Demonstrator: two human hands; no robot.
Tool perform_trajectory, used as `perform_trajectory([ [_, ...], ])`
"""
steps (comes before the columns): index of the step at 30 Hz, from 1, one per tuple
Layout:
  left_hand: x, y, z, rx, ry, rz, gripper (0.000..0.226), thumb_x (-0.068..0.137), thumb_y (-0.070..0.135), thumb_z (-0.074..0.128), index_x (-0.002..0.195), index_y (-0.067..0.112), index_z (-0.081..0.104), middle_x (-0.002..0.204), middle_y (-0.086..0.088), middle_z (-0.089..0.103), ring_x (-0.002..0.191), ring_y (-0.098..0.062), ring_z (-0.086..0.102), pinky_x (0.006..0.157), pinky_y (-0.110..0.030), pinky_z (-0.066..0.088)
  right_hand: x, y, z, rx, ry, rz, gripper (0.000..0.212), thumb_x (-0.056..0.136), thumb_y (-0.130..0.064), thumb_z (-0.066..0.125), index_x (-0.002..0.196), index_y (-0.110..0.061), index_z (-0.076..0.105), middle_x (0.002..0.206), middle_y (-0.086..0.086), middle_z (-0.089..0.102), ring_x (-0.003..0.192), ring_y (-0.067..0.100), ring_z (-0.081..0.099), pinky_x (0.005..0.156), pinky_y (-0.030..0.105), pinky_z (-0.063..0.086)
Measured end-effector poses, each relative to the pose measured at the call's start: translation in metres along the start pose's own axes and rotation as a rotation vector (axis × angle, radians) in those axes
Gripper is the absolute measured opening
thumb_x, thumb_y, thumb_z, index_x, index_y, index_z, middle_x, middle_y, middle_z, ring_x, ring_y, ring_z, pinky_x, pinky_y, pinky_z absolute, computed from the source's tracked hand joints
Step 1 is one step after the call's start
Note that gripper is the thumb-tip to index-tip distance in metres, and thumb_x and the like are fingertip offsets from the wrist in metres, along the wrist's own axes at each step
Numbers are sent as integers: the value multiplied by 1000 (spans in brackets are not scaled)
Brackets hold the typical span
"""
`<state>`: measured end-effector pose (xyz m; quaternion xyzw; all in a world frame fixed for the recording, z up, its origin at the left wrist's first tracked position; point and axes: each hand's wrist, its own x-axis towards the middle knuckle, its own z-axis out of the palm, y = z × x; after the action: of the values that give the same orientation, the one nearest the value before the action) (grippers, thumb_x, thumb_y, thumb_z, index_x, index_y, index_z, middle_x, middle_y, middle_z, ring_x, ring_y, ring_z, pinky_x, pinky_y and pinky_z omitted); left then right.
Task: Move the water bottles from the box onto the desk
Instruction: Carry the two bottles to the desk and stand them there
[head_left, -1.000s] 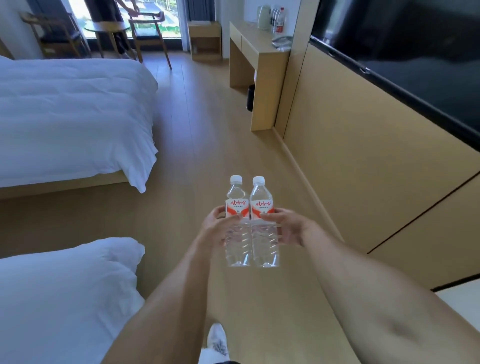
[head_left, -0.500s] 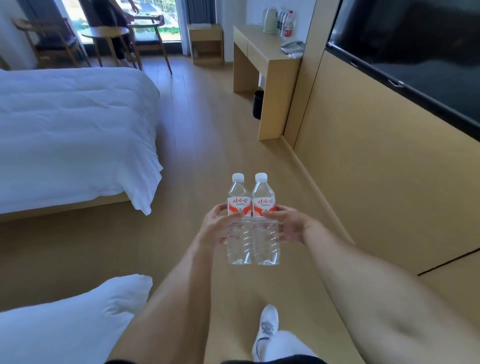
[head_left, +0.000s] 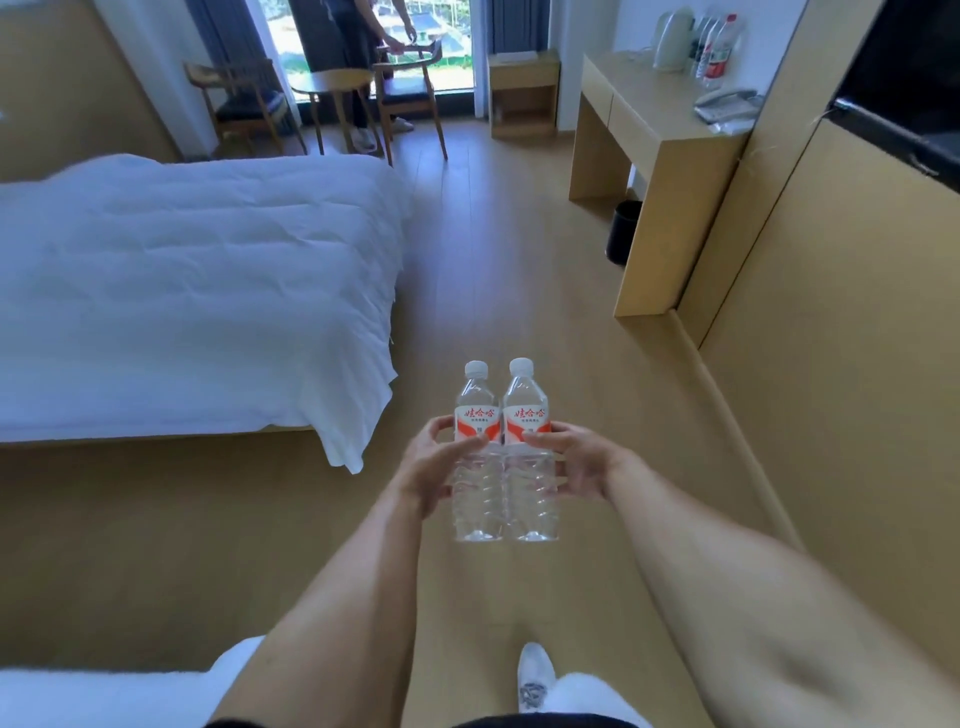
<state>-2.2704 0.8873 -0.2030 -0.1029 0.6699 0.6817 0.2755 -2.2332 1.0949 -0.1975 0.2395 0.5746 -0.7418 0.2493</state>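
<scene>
Two clear water bottles with red and white labels and white caps stand upright side by side in the air before me. My left hand (head_left: 434, 467) grips the left bottle (head_left: 476, 499), its thumb across the front. My right hand (head_left: 576, 457) grips the right bottle (head_left: 530, 499) from the other side. The wooden desk (head_left: 636, 109) is ahead at the right, against the wall. Several more bottles (head_left: 719, 49) stand at its far end. No box is in view.
A white bed (head_left: 192, 291) fills the left; another white bed corner (head_left: 104, 696) is at my lower left. A kettle (head_left: 672, 39) and a phone (head_left: 727, 104) are on the desk, a black bin (head_left: 623, 231) under it. A person (head_left: 353, 52) stands by chairs at the window.
I have walked forward along the floor between bed and wall with both bottles held the same way; the desk is nearer and the near bed corner has slid lower in view.
</scene>
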Motion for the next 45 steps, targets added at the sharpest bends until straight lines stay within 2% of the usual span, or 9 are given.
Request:
perform_trajectory([
  [4, 49, 36, 7, -36, 44, 11, 64, 77, 19, 85, 131, 24, 51, 111, -9, 74, 94, -26, 75, 73, -43, 57, 45, -53, -16, -31, -30, -8, 41, 84, -20, 77, 123, -17, 64, 116, 9, 71, 99, 29, 67, 81, 45, 55],
  [8, 89, 61, 13, -43, 59, 14, 67, 75, 20, 87, 131, 24, 51, 109, -8, 74, 90, -24, 76, 68, -40, 57, 80, -86, -30, -29, -42, -9, 44, 81, -21, 79, 122, -17, 64, 109, 6, 74, 93, 26, 70, 74, 43, 56],
  [15, 167, 97, 25, -3, 3, 5, 62, 76, 19, 86, 128, 25, 53, 107, -8, 75, 88, -22, 76, 69, -40, 56, 133, -131, -58, 20, 6, -14, 43, 81, -19, 78, 122, -15, 64, 104, 6, 75, 91, 27, 70, 73, 43, 56],
  [22, 279, 145, 38, 22, -122, 7, 54, 80, 15, 81, 125, 26, 55, 107, -8, 75, 92, -26, 75, 81, -48, 59, 196, -196, -84, 45, 127, -46, 41, 84, -18, 76, 122, -15, 63, 115, 12, 72, 100, 31, 68, 92, 51, 54],
  [25, 329, 177, 34, 33, -177, -1, 51, 80, 15, 80, 124, 26, 56, 105, -8, 76, 89, -26, 76, 73, -43, 60, 228, -232, -85, 78, 185, -57, 43, 84, -17, 76, 124, -15, 62, 119, 13, 70, 102, 32, 68, 90, 50, 54],
  [30, 398, 234, 18, 53, -249, 3, 49, 81, 14, 80, 123, 25, 57, 97, -5, 78, 83, -22, 76, 70, -42, 61, 277, -291, -74, 125, 247, -83, 45, 79, -15, 78, 122, -14, 63, 115, 14, 71, 100, 32, 68, 93, 52, 53],
  [37, 466, 283, 4, 49, -301, 21, 48, 82, 13, 79, 125, 21, 57, 104, -9, 76, 90, -27, 74, 88, -57, 57, 331, -350, -67, 113, 284, -91, 62, 68, -20, 82, 126, -14, 61, 118, 14, 70, 107, 33, 66, 98, 56, 50],
  [42, 511, 302, -6, 44, -286, 14, 51, 81, 16, 81, 126, 22, 56, 105, -9, 76, 92, -26, 74, 89, -54, 57, 372, -379, -67, 106, 274, -77, 65, 65, -22, 84, 126, -15, 63, 118, 13, 70, 104, 31, 67, 92, 52, 53],
  [45, 538, 316, -10, 47, -247, 10, 50, 81, 17, 81, 124, 24, 57, 102, -8, 76, 91, -26, 75, 86, -51, 59, 402, -398, -72, 104, 252, -68, 53, 74, -20, 82, 124, -15, 63, 119, 12, 71, 106, 31, 67, 94, 54, 52],
])
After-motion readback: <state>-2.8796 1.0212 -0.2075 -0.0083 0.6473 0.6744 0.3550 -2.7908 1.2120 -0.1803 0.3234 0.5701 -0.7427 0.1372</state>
